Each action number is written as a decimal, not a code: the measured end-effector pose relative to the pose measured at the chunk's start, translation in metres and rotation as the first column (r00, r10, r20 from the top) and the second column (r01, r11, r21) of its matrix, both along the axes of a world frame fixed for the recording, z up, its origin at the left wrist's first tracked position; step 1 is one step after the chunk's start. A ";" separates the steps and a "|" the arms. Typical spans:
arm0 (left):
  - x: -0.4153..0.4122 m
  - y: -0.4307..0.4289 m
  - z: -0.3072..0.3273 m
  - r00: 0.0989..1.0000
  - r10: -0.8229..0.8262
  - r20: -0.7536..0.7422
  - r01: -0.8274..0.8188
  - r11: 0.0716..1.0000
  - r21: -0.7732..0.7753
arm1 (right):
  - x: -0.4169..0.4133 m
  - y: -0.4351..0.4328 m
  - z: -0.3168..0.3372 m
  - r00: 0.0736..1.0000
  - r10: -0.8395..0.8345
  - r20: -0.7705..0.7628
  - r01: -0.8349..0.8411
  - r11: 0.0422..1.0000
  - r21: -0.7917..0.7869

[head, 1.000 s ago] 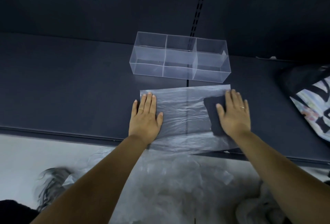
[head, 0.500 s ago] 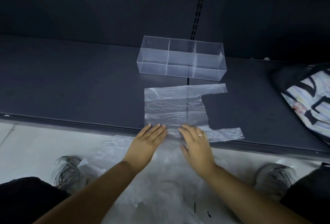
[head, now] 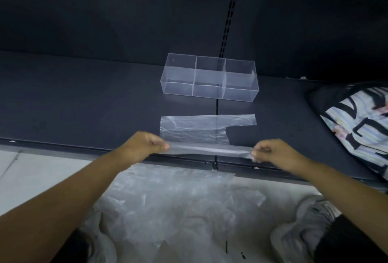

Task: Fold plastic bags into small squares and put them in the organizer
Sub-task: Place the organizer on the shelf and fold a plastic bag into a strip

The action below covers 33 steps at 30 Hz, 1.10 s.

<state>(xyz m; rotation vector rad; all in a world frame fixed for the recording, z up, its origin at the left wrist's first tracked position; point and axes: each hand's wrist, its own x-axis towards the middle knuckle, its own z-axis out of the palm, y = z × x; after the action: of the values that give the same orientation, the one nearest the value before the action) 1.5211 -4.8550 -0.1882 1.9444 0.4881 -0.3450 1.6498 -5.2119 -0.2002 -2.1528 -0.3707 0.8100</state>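
Plastic bag [head: 195, 131] lay flat on the dark shelf [head: 84, 105], near side of the clear organizer [head: 239, 96]; left hand [head: 144, 147] and right hand [head: 273, 153], well apart, each pinched one end of its lifted near edge. First fold looked barely begun, organizer compartments looked empty, and more bags [head: 178, 199] lay heaped on the floor [head: 31, 178] below.

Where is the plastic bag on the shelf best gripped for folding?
Its near long edge, pinched at both ends from the front of the shelf: the plastic bag is flat, limp and wide, so the left hand and right hand take one end each.
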 end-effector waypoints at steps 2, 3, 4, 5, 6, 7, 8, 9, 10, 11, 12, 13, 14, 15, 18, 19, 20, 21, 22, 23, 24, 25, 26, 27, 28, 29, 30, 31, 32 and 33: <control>0.011 0.010 0.001 0.997 0.073 -0.009 -0.073 0.997 -0.039 | 0.019 -0.004 0.005 0.996 -0.066 -0.057 0.070 0.996 0.064; 0.018 0.014 0.000 0.994 0.110 -0.016 -0.111 0.992 -0.058 | 0.029 -0.004 0.005 0.991 -0.114 -0.064 0.119 0.989 0.085; 0.025 0.017 -0.002 0.990 0.140 -0.028 -0.142 0.988 -0.068 | 0.039 -0.003 0.003 0.982 -0.175 -0.070 0.181 0.979 0.098; 0.032 0.019 -0.005 0.985 0.166 -0.039 -0.168 0.984 -0.066 | 0.048 -0.001 -0.001 0.967 -0.244 -0.071 0.251 0.963 0.102; 0.039 0.021 -0.009 0.981 0.191 -0.041 -0.193 0.980 -0.053 | 0.057 0.003 -0.007 0.948 -0.312 -0.063 0.317 0.944 0.095; 0.046 0.022 -0.013 0.975 0.220 -0.032 -0.221 0.975 -0.037 | 0.064 0.008 -0.013 0.928 -0.370 -0.044 0.373 0.924 0.083; 0.053 0.023 -0.019 0.968 0.249 -0.010 -0.249 0.968 -0.017 | 0.070 0.013 -0.020 0.907 -0.420 -0.015 0.420 0.905 0.071; 0.059 0.024 -0.024 0.960 0.278 0.013 -0.278 0.960 0.007 | 0.075 0.019 -0.028 0.888 -0.460 0.019 0.458 0.887 0.060; 0.065 0.024 -0.030 0.953 0.301 0.032 -0.302 0.953 0.036 | 0.078 0.023 -0.034 0.869 -0.492 0.053 0.490 0.870 0.049; 0.070 0.024 -0.035 0.947 0.319 0.044 -0.321 0.945 0.067 | 0.081 0.027 -0.040 0.851 -0.519 0.083 0.518 0.855 0.037; 0.074 0.024 -0.041 0.941 0.336 0.051 -0.339 0.935 0.101 | 0.083 0.031 -0.044 0.833 -0.542 0.110 0.543 0.839 0.023; 0.078 0.024 -0.047 0.936 0.348 0.058 -0.353 0.924 0.145 | 0.084 0.033 -0.048 0.817 -0.561 0.136 0.565 0.825 0.008; 0.080 0.024 -0.053 0.934 0.352 0.066 -0.357 0.911 0.204 | 0.086 0.035 -0.051 0.804 -0.571 0.166 0.581 0.814 -0.013; 0.081 0.024 -0.057 0.934 0.351 0.073 -0.357 0.896 0.264 | 0.087 0.037 -0.054 0.797 -0.571 0.198 0.588 0.808 -0.037; 0.081 0.017 -0.059 0.931 0.350 0.103 -0.363 0.857 0.367 | 0.088 0.040 -0.058 0.800 -0.536 0.269 0.577 0.810 -0.102; 0.080 0.012 -0.057 0.926 0.349 0.145 -0.377 0.830 0.411 | 0.087 0.041 -0.058 0.804 -0.520 0.289 0.569 0.814 -0.116; 0.078 0.007 -0.055 0.919 0.327 0.220 -0.394 0.784 0.481 | 0.086 0.042 -0.057 0.803 -0.512 0.305 0.567 0.814 -0.126; 0.076 0.001 -0.054 0.913 0.265 0.310 -0.401 0.726 0.559 | 0.085 0.043 -0.056 0.796 -0.515 0.318 0.575 0.808 -0.128; 0.074 -0.007 -0.053 0.901 0.168 0.399 -0.399 0.682 0.613 | 0.081 0.046 -0.053 0.780 -0.527 0.337 0.593 0.796 -0.126; 0.071 -0.016 -0.054 0.883 0.051 0.467 -0.377 0.670 0.639 | 0.077 0.049 -0.050 0.751 -0.539 0.381 0.618 0.777 -0.119; 0.069 -0.025 -0.056 0.869 -0.069 0.490 -0.324 0.668 0.670 | 0.071 0.056 -0.047 0.712 -0.531 0.461 0.637 0.764 -0.103; 0.066 -0.034 -0.061 0.870 -0.179 0.460 -0.237 0.667 0.706 | 0.062 0.066 -0.043 0.666 -0.492 0.561 0.633 0.771 -0.076; 0.064 -0.042 -0.065 0.885 -0.258 0.386 -0.127 0.666 0.735 | 0.052 0.080 -0.039 0.627 -0.432 0.649 0.596 0.802 -0.042; 0.062 -0.048 -0.070 0.903 -0.300 0.308 -0.031 0.668 0.744 | 0.039 0.098 -0.036 0.616 -0.362 0.700 0.518 0.855 -0.013; 0.061 -0.052 -0.075 0.915 -0.314 0.252 0.028 0.673 0.739 | 0.025 0.118 -0.035 0.642 -0.279 0.714 0.401 0.916 -0.002; 0.060 -0.055 -0.082 0.928 -0.314 0.200 0.068 0.671 0.738 | 0.011 0.139 -0.035 0.687 -0.183 0.703 0.261 0.965 -0.005; 0.058 -0.057 -0.088 0.938 -0.318 0.138 0.107 0.643 0.758 | -0.001 0.159 -0.038 0.735 -0.078 0.674 0.125 0.992 -0.021; 0.055 -0.058 -0.094 0.941 -0.331 0.074 0.147 0.594 0.791 | -0.011 0.175 -0.043 0.768 0.023 0.640 0.016 0.998 -0.055; 0.053 -0.059 -0.099 0.937 -0.348 0.023 0.180 0.540 0.822 | -0.018 0.186 -0.050 0.783 0.114 0.611 -0.056 0.992 -0.113; 0.051 -0.060 -0.102 0.933 -0.361 -0.003 0.198 0.504 0.841 | -0.021 0.192 -0.058 0.790 0.192 0.583 -0.090 0.976 -0.198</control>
<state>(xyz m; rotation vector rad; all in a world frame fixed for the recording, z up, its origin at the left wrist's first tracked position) 1.5722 -4.9146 -0.2899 3.0020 0.2015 -0.1293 1.6287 -5.0199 -0.2584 -2.5304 -0.8243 0.2044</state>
